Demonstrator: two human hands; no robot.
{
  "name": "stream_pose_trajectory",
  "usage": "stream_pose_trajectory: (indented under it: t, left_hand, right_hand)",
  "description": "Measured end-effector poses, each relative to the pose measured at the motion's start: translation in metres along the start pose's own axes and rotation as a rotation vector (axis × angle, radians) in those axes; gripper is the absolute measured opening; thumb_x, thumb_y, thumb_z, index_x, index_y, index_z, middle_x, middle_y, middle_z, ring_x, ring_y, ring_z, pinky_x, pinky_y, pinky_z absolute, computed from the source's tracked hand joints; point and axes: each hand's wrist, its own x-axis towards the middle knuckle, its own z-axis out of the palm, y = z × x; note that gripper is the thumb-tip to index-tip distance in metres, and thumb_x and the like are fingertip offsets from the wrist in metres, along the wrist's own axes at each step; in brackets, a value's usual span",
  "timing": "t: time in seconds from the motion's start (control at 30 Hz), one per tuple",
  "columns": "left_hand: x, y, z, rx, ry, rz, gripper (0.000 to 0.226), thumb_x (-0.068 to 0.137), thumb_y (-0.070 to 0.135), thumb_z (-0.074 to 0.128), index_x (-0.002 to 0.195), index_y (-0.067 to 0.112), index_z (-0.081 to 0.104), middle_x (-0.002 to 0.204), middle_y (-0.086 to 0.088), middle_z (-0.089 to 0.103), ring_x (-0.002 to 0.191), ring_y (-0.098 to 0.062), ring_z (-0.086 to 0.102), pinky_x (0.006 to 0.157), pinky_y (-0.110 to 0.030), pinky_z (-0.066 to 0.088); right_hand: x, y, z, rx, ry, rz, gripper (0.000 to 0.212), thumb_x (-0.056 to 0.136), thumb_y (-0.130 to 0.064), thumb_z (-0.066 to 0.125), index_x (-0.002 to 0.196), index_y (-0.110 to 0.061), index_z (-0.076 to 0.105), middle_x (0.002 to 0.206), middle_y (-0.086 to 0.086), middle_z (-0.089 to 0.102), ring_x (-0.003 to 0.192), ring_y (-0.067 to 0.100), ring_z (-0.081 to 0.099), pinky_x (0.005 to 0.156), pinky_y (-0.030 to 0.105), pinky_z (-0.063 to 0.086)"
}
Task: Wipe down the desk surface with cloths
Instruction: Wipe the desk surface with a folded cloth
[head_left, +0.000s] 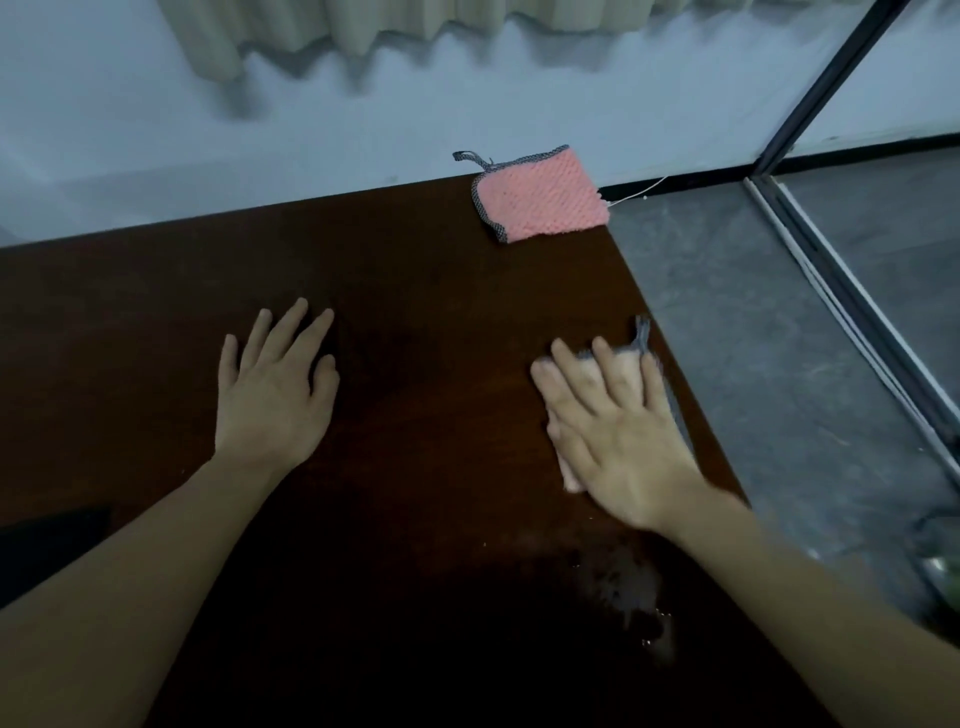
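Observation:
A dark brown wooden desk (415, 291) fills the lower view. My right hand (618, 431) lies flat with spread fingers on a pale pink cloth (631, 371) with grey edging, close to the desk's right edge; most of that cloth is hidden under the palm. My left hand (275, 384) rests flat on the bare wood, fingers straight, holding nothing. A second pink cloth (545, 200) with a grey hem and loop lies folded at the desk's far right corner. A wet smear (628, 592) glistens near the front right.
The desk's right edge runs diagonally beside a grey floor (753, 338). A dark metal frame with glass (831, 291) stands further right. A pale wall and curtain hems (311, 31) lie beyond the far edge. A dark object (47, 545) sits at the left edge.

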Motion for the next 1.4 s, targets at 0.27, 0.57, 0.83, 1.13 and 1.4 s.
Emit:
stream_pose_trajectory:
  t: [0.27, 0.57, 0.83, 1.13, 1.4]
  left_hand:
    - [-0.038, 0.009, -0.006, -0.042, -0.054, 0.115, 0.051, 0.107, 0.04, 0.03, 0.157, 0.036, 0.03, 0.167, 0.011, 0.017, 0.156, -0.015, 0.003, 0.125, -0.048, -0.004]
    - [-0.044, 0.014, 0.009, 0.012, -0.048, 0.132, 0.054, 0.105, 0.041, 0.03, 0.158, 0.039, 0.025, 0.168, 0.012, 0.011, 0.156, -0.015, -0.002, 0.125, -0.044, -0.004]
    - [-0.046, 0.015, 0.009, 0.008, -0.054, 0.125, 0.054, 0.106, 0.041, 0.03, 0.159, 0.039, 0.023, 0.169, 0.012, 0.009, 0.156, -0.015, -0.004, 0.126, -0.046, -0.002]
    - [-0.045, 0.012, 0.012, 0.046, -0.039, 0.151, 0.055, 0.105, 0.044, 0.026, 0.16, 0.039, 0.019, 0.169, 0.011, 0.007, 0.156, -0.016, -0.004, 0.126, -0.046, -0.003]
    - [-0.044, 0.011, 0.011, 0.057, -0.059, 0.156, 0.056, 0.105, 0.043, 0.026, 0.16, 0.038, 0.018, 0.17, 0.008, 0.006, 0.156, -0.019, -0.004, 0.126, -0.049, -0.002]
  right_hand:
    - [0.0, 0.011, -0.001, 0.025, -0.017, 0.016, 0.059, 0.097, -0.053, -0.016, 0.155, -0.043, -0.022, 0.167, -0.013, -0.02, 0.155, 0.027, -0.02, 0.121, 0.06, -0.011]
    - [0.023, 0.006, -0.006, 0.037, -0.045, 0.141, 0.058, 0.102, -0.049, -0.008, 0.158, -0.039, -0.02, 0.168, -0.01, -0.021, 0.154, 0.029, -0.022, 0.121, 0.062, -0.011]
    - [-0.058, -0.022, 0.014, 0.021, -0.046, 0.008, 0.057, 0.108, -0.049, 0.002, 0.163, -0.035, 0.004, 0.171, -0.004, 0.007, 0.157, 0.033, 0.001, 0.12, 0.062, 0.001]
    - [0.017, 0.001, -0.002, 0.075, -0.02, 0.315, 0.06, 0.1, -0.052, -0.006, 0.158, -0.043, -0.016, 0.169, -0.012, -0.016, 0.155, 0.029, -0.017, 0.121, 0.063, -0.009]
    - [-0.091, -0.094, 0.027, 0.059, -0.035, 0.112, 0.059, 0.107, -0.048, 0.005, 0.163, -0.032, 0.005, 0.171, -0.002, 0.006, 0.156, 0.036, -0.001, 0.12, 0.067, 0.002]
